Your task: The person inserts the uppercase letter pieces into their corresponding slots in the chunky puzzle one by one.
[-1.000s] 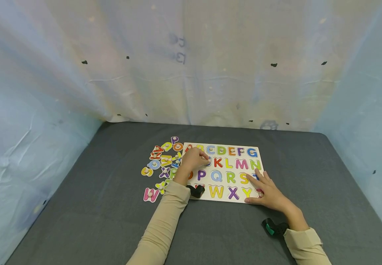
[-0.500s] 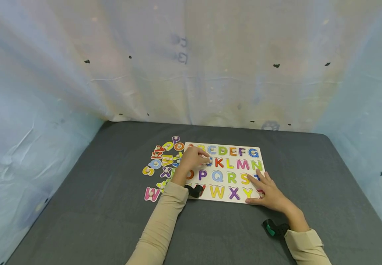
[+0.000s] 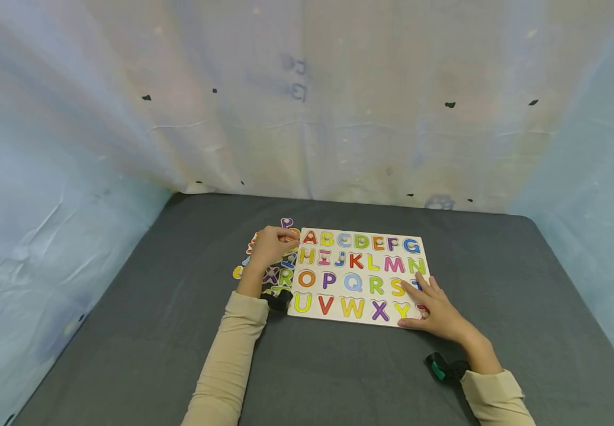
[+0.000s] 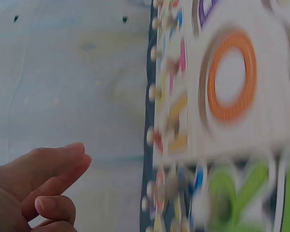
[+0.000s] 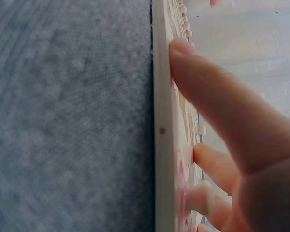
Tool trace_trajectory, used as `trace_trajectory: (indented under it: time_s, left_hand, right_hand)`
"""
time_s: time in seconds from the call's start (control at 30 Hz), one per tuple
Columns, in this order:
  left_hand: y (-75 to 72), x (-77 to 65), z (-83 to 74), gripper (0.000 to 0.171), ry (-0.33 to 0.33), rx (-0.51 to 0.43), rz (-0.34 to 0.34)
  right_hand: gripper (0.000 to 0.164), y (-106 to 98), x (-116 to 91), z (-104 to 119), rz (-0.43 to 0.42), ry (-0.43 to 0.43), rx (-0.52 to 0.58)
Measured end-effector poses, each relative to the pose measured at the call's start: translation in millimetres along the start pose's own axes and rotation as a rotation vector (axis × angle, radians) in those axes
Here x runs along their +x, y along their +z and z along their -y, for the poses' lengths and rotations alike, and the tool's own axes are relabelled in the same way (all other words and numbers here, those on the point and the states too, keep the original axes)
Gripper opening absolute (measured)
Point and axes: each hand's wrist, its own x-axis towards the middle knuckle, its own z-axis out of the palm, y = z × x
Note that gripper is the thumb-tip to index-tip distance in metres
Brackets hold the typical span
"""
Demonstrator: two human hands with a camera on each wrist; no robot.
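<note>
A wooden alphabet puzzle board lies flat on the table. Knobbed letters stand in its upper part, among them the blue J and pink I. My left hand is over the loose letter pieces just left of the board, hiding some of them. In the left wrist view, its thumb and fingers are loosely bent, with nothing visible between them. My right hand rests on the lower right corner with fingers spread, partly covering Z. The right wrist view shows the thumb touching the board's edge.
Loose knobbed letters lie left of the board, including a purple P, a green R and a purple X. Pale sheeting surrounds the dark table at the back and sides. Both wrists carry black straps.
My left hand has moved away from the J, left across the board to the loose letters. The J sits uncovered in the board. My right hand keeps its place on the corner.
</note>
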Motion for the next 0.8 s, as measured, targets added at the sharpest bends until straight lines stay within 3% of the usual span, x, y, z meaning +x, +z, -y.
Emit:
trace_trajectory:
  time_s: [0.37, 0.53, 0.8]
  left_hand:
    - [-33.4, -3.8, 42.8, 0.026, -0.142, -0.019, -0.099]
    - [-38.4, -1.5, 58.5, 0.028, -0.224, 0.004, -0.12]
    - [-41.6, -1.9, 70.2, 0.035, -0.303, 0.024, -0.122]
  right_hand:
    - [0.089, 0, 0, 0, 0.007, 0.002, 0.011]
    - [0.089, 1, 1, -1, 0.007, 0.003, 0.006]
    - [0.088, 1, 0, 0, -0.008, -0.016, -0.006]
